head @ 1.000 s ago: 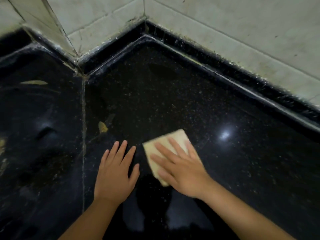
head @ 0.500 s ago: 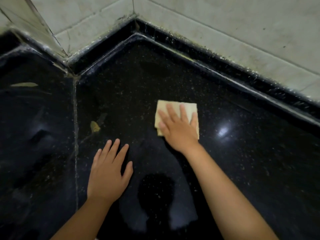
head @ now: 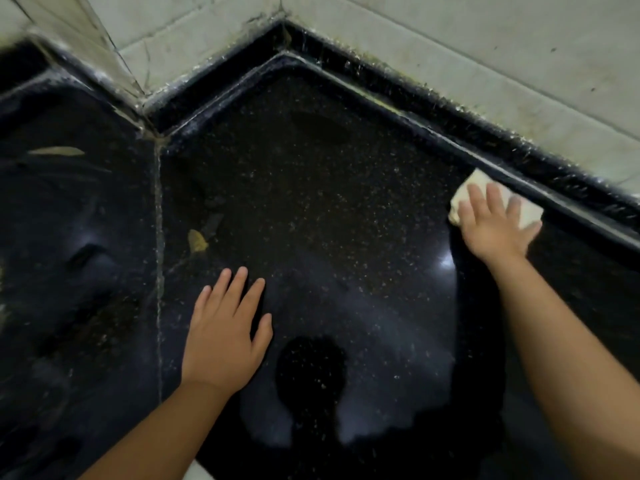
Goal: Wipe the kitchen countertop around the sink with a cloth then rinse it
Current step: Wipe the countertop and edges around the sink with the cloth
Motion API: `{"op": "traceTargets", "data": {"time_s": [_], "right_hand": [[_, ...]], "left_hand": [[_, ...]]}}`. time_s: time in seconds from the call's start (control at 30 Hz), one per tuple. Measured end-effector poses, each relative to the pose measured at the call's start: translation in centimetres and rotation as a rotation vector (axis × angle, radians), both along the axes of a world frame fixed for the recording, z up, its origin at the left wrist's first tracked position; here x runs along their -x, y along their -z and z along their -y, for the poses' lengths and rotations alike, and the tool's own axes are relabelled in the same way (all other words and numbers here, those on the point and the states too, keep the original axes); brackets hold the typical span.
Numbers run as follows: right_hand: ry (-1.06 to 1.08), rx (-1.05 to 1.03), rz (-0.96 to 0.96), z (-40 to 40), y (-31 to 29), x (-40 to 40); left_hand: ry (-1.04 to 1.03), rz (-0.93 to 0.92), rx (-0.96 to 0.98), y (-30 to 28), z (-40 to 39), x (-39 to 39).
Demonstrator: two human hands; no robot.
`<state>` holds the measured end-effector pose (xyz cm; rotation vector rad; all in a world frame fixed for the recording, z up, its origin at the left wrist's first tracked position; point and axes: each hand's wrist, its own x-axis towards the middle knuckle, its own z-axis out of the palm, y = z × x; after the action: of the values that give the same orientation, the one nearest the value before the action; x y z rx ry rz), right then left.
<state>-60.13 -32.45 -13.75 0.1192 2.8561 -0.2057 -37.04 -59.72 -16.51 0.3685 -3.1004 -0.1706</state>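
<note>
A black speckled stone countertop (head: 311, 188) fills the view. My right hand (head: 491, 226) lies flat on a folded pale yellow cloth (head: 528, 211), pressing it onto the counter at the far right, against the raised black back rim (head: 415, 95). Most of the cloth is hidden under my fingers. My left hand (head: 225, 330) rests flat on the counter near the front, fingers spread, holding nothing. No sink is in view.
A pale grout seam (head: 159, 271) splits the counter into two slabs. A small yellow scrap (head: 197, 240) lies just right of the seam, and a pale smear (head: 57, 151) marks the left slab. Grey tiled walls (head: 485, 46) meet in a corner behind.
My right hand has slid the cloth from near the front centre, away from me and then far to the right, up to the back rim. My left hand has stayed flat in place.
</note>
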Motion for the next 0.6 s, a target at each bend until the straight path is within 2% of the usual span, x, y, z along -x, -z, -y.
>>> {"op": "traceTargets", "data": {"time_s": [0.07, 0.13, 0.23, 0.33, 0.4, 0.47, 0.53, 0.6], "right_hand": [[0.033, 0.013, 0.030, 4.2, 0.0, 3.2], [-0.050, 0.035, 0.059, 8.8, 0.1, 5.0], [-0.338, 0.062, 0.066, 16.0, 0.7, 4.3], [-0.660, 0.055, 0.076, 20.4, 0.9, 0.1], [-0.846, 0.030, 0.056, 20.0, 0.7, -3.6], [-0.981, 0.028, 0.078, 16.0, 0.9, -6.7], [-1.020, 0.018, 0.115, 10.2, 0.4, -8.5], [-0.917, -0.051, 0.150, 5.4, -0.2, -7.8]], "left_hand": [[-0.002, 0.007, 0.011, 0.0, 0.1, 0.1], [-0.003, 0.008, 0.004, 0.0, 0.1, 0.1], [-0.007, 0.009, 0.000, -0.1, 0.1, 0.0], [-0.004, 0.002, -0.006, 0.0, 0.3, 0.0], [0.005, -0.005, -0.007, 0.1, 0.4, 0.0], [0.010, -0.008, -0.012, 0.1, 0.4, -0.2], [0.009, -0.014, -0.019, 0.3, 0.5, -0.2], [0.008, -0.027, -0.038, 0.5, 0.5, -0.1]]}}
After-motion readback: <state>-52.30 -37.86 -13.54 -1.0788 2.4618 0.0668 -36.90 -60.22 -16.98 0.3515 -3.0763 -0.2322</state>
